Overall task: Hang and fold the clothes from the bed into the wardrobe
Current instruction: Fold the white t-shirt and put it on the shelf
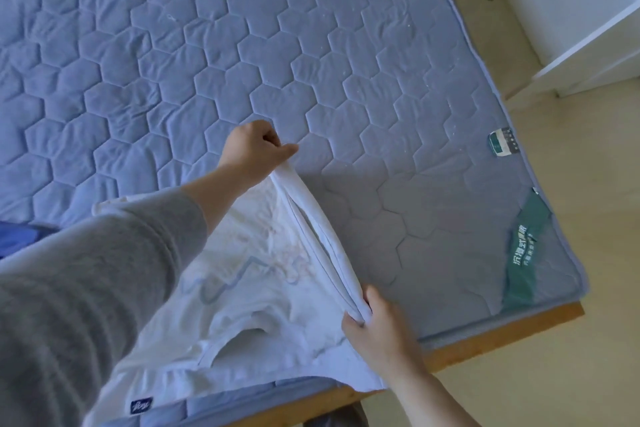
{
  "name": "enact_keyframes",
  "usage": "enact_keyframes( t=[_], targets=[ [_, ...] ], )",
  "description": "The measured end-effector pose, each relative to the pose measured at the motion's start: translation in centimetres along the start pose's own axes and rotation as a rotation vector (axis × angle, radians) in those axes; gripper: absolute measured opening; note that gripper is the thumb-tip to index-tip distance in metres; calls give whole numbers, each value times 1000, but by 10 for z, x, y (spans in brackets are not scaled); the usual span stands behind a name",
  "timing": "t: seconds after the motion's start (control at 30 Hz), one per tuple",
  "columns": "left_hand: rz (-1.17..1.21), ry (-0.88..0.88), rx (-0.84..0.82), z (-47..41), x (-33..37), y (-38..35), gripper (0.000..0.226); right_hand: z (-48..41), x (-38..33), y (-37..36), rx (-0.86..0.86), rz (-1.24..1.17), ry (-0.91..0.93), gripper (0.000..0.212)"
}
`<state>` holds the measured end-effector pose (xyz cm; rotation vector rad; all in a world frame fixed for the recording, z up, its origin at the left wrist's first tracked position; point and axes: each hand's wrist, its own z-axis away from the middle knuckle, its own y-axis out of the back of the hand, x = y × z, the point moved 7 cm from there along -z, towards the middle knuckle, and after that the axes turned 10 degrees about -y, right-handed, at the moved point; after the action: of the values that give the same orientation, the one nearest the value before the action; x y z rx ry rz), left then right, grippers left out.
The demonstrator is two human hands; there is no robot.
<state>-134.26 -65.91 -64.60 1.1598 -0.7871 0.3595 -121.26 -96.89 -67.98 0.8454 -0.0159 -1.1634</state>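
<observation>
Ok, mid-fold on one item. White T-shirt (249, 274) lies on the mattress (207, 45) along its near edge, toward the near right corner, collar end nearest the person. Left hand (254, 147) pinches the shirt's right side at the far end. Right hand (375, 326) grips the same side at the near end, and the edge is lifted between them. Looks like the first lengthwise fold, not laid over yet. Blue garment (14, 239) sits at the mattress's left edge, no hand on it. White furniture (585, 28) stands beyond the right edge, probably the wardrobe; can't see anything stowed. Most of the task remains.
</observation>
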Motion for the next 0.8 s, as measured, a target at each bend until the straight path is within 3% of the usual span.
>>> enact_keyframes(
  t=[0.1, 0.2, 0.43, 0.6, 0.8],
  targets=[
    [-16, 59, 58, 15, -23, 40, 7, 19, -34, -13, -58, 63, 87, 10],
    [-12, 82, 106, 30, -47, 77, 21, 37, -74, -35, -105, 194, 188, 10],
    [20, 98, 181, 64, -115, 142, 27, 75, -161, -112, -197, 356, 471, 20],
    [31, 108, 171, 78, -170, 168, 32, 86, -190, -174, -244, 378, 517, 20],
    [140, 241, 147, 81, -236, 173, 43, 79, -211, -235, -256, 375, 494, 26]
  ],
)
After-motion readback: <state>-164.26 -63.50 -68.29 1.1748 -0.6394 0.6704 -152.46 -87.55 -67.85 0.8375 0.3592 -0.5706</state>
